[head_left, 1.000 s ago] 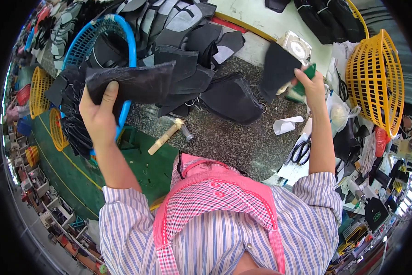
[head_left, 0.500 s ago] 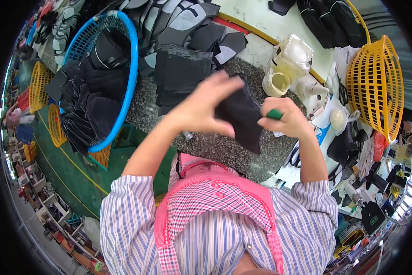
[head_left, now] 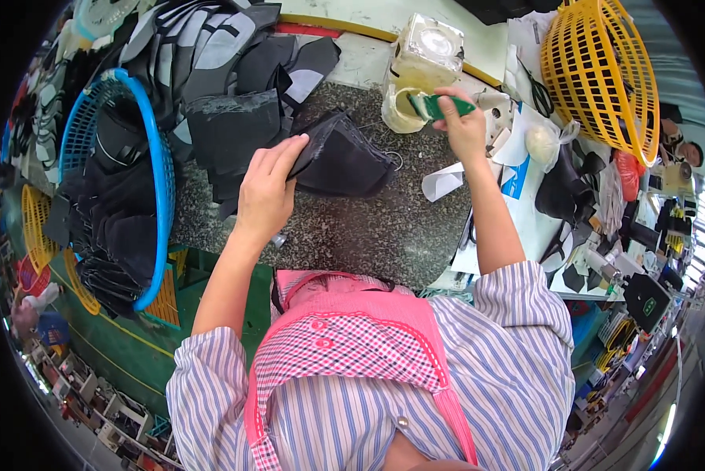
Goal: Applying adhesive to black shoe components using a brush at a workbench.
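Observation:
On the speckled stone worktop (head_left: pixel 384 235) lies a small pile of black fabric pieces (head_left: pixel 344 161), their upper edge streaked with pale residue. My left hand (head_left: pixel 264 192) is at the pile's left corner, fingers pressed together and closed on its edge, with the thumb partly hidden. In my right hand (head_left: pixel 466 133) is a green-handled brush (head_left: pixel 444 107), gripped between thumb and fingers. The brush's pale tip is at the mouth of a cream-coated glue pot (head_left: pixel 399 118). Left of the fabric pile, a stack of black rectangular pieces (head_left: pixel 235 129) lies on the worktop.
A blue basket (head_left: pixel 165 196) full of black pieces stands to the left. Grey and black cut parts (head_left: pixel 219 47) are heaped behind. A residue-covered block-like container (head_left: pixel 427 51) stands behind the pot. A yellow basket (head_left: pixel 599 74) and scissors (head_left: pixel 537 94) are at the right.
My right hand has moved away from the fabric to the pot with the brush. My left hand has come down onto the pile's left edge. The whole view has shifted.

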`<state>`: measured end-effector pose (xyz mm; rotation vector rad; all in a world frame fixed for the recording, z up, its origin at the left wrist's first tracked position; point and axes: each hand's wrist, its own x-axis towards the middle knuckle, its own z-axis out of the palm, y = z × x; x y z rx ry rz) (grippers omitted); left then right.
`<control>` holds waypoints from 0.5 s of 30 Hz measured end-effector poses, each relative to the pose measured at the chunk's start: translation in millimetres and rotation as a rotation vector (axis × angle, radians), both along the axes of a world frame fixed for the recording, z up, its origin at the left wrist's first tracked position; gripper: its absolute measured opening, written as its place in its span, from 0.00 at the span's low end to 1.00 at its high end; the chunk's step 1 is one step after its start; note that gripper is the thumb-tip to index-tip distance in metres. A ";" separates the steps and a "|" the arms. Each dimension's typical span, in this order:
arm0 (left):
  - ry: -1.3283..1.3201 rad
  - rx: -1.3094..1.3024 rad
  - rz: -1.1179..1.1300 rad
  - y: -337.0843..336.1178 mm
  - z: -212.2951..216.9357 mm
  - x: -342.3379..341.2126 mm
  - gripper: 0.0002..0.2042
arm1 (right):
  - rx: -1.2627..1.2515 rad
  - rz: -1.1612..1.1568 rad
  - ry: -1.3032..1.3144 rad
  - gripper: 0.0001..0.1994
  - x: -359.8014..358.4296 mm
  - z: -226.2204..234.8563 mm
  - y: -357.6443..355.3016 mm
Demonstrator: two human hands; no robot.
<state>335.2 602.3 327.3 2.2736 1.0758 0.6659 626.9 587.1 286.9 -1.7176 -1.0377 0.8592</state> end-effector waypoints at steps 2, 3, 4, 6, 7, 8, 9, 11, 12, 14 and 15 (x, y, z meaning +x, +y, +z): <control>0.132 0.198 0.023 -3.6 -2.3 3.9 0.26 | 0.043 -0.045 0.026 0.08 -2.1 -22.4 -6.5; 0.139 0.198 0.029 -4.4 -5.7 4.4 0.26 | 0.097 0.014 -0.074 0.07 -4.8 -28.6 -0.8; 0.174 0.272 0.035 -5.8 -11.1 5.1 0.25 | 0.152 0.072 -0.176 0.06 -6.0 -30.8 2.6; 0.217 0.340 0.053 -12.4 -20.2 6.4 0.23 | -0.034 0.063 0.100 0.08 6.7 -7.3 0.5; 0.242 0.416 0.069 -15.7 -22.8 8.9 0.22 | 0.100 0.066 0.020 0.08 9.1 -3.7 -2.2; 0.266 0.491 0.085 -18.7 -27.2 9.7 0.21 | 0.234 0.069 -0.060 0.08 11.0 -1.8 -4.9; 0.306 0.501 0.083 -21.9 -37.4 10.2 0.21 | 0.233 0.079 -0.059 0.08 14.7 -5.3 -9.2; 0.340 0.456 0.071 -28.1 -54.0 15.6 0.21 | 0.138 0.246 -0.034 0.07 21.7 -12.4 -24.4; 0.357 0.429 0.055 -35.0 -60.6 15.9 0.22 | 0.080 0.058 0.079 0.06 22.6 -2.9 -31.8; 0.356 0.425 0.060 -42.4 -71.7 18.6 0.22 | 0.065 -0.043 0.040 0.06 17.3 4.8 -28.4; 0.358 0.391 0.040 -40.2 -74.0 21.9 0.22 | 0.007 0.036 0.034 0.07 11.2 4.3 -29.6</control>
